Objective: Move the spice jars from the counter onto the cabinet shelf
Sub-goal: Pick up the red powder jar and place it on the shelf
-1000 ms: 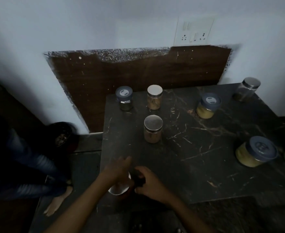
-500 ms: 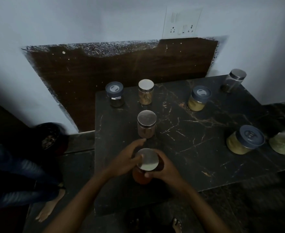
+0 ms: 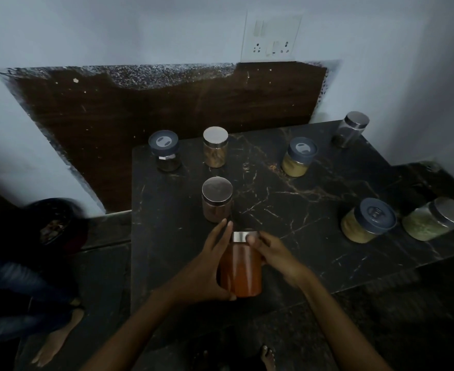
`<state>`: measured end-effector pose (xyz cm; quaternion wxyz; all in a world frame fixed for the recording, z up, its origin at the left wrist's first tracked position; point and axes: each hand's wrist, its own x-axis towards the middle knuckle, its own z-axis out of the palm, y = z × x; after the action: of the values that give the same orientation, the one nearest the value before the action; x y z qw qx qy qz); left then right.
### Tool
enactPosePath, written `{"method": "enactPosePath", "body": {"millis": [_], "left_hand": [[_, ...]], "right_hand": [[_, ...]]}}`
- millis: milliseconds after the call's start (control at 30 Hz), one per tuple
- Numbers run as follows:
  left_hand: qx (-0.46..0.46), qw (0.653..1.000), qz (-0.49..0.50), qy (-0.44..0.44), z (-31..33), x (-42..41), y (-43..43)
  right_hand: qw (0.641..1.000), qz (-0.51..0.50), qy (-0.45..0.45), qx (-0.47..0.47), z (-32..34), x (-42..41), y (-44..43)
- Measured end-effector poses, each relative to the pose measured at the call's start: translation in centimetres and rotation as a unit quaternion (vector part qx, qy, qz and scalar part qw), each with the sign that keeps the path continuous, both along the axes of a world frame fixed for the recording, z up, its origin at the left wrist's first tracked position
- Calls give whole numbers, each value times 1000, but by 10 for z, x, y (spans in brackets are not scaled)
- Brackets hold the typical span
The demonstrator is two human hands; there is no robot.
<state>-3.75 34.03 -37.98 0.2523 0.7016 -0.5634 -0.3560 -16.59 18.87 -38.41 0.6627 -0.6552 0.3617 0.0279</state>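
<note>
Both hands hold a jar of orange-red spice [image 3: 240, 269] with a silver lid, lifted and tilted above the near edge of the dark marble counter [image 3: 287, 210]. My left hand [image 3: 207, 269] cups its left side and bottom. My right hand [image 3: 274, 253] grips it near the lid. Just beyond stands a silver-lidded jar of brown spice [image 3: 217, 199]. Further back are a blue-lidded dark jar [image 3: 165, 151] and a silver-lidded jar [image 3: 215, 147]. No cabinet shelf is in view.
On the right stand a blue-lidded yellow jar [image 3: 299, 156], a near-empty silver-lidded jar [image 3: 350, 129], a wide blue-lidded jar [image 3: 367, 220] and a green-filled jar [image 3: 434, 219]. A person [image 3: 33, 263] sits on the floor at left. A wall socket [image 3: 271, 36] is above.
The orange-red jar has come up from the counter's near edge and tipped so its side faces me. Both hands rose with it, and the view shifted closer.
</note>
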Motion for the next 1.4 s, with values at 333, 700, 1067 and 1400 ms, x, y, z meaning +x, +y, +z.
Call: {"method": "enactPosePath", "body": {"millis": [333,700,1067,1400], "left_hand": [[-10,1000,6,25,-16,-6,-6],[-8,995,19,93,-16,3,-14],[-49,997,26,46,-5,-8,-23],[-30,997,-13,67,6,-5,-18]], "right_hand": [[999,2,30,44,-3,-11,1],[983,185,8,2,12,-29,-13],[968,190,-19,-160,25,-28,-5],[982,179,-35,-50,32,-42,-18]]}}
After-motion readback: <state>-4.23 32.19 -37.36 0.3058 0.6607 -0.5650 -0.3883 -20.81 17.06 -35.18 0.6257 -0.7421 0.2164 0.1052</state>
